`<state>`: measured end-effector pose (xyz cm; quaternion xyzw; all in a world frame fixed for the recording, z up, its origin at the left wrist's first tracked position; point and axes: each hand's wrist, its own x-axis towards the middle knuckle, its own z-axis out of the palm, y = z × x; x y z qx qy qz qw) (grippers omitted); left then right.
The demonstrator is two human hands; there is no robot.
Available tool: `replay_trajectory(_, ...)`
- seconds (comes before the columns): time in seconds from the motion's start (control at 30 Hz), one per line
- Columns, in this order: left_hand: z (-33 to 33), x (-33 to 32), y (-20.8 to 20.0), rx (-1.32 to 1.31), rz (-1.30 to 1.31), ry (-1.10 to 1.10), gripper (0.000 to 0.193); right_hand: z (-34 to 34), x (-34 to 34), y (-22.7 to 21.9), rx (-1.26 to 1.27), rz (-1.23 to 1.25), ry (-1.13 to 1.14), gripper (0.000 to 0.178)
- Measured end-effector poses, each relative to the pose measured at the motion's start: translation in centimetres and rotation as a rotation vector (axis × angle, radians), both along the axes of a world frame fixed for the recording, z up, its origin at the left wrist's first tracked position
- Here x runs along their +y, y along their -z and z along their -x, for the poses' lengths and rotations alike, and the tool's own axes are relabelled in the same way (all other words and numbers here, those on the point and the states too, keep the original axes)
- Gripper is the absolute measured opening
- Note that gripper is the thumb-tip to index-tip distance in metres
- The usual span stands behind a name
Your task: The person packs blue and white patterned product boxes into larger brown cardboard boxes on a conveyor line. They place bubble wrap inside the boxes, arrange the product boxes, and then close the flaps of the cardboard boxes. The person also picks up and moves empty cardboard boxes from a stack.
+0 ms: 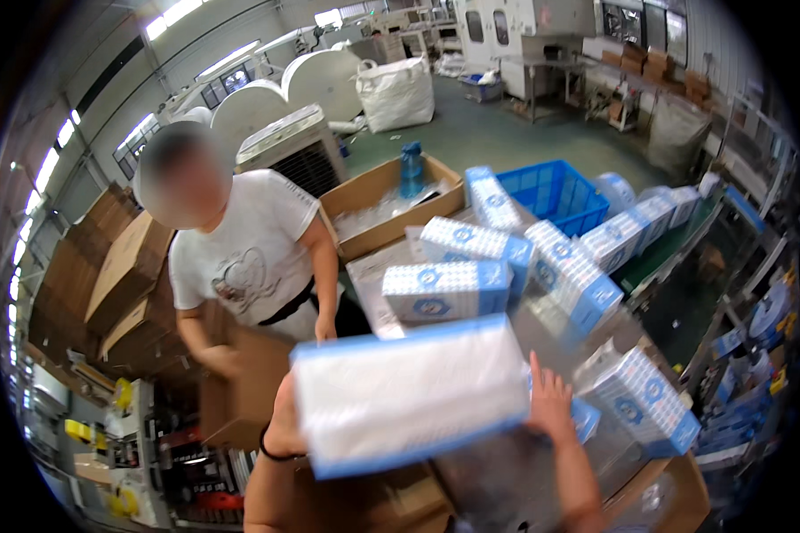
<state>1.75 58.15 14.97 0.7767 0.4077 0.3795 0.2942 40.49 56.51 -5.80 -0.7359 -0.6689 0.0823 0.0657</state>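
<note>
A long white tissue pack (pixel 409 391) with blue edges is held up in front of me, its plain white side facing me and a little blurred. My left hand (pixel 284 417), with a dark band at the wrist, grips its left end; the fingertips are hidden behind it. At the opposite end, my right hand (pixel 551 401) presses against the pack with fingers raised and partly spread. Below the pack is an open cardboard box (pixel 400 497), mostly covered by it. A blue-and-white patterned pack (pixel 642 401) lies on the metal table to the right of my right hand.
Several patterned packs (pixel 446 291) lie across the metal table (pixel 542 333). Behind are a blue crate (pixel 556 197) and a cardboard tray (pixel 391 213) with a blue bottle (pixel 412 169). At the left a co-worker (pixel 249 240) stands handling a brown carton (pixel 240 382), near stacked cartons (pixel 120 266).
</note>
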Motion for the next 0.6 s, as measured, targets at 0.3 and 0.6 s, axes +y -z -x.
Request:
replay_trajectory(0.3, 8.7, -16.1, 8.3, 0.195, 0.156, -0.419, 0.060, -2.5, 2.7, -3.7, 0.664, -0.247, -0.143, 0.123)
replay_trajectory(0.6, 7.3, -20.8, 37.1, 1.010, 0.753, 0.068, 0.073, 18.9, -3.7, -12.2, 1.567, 0.247, -0.792, 0.088)
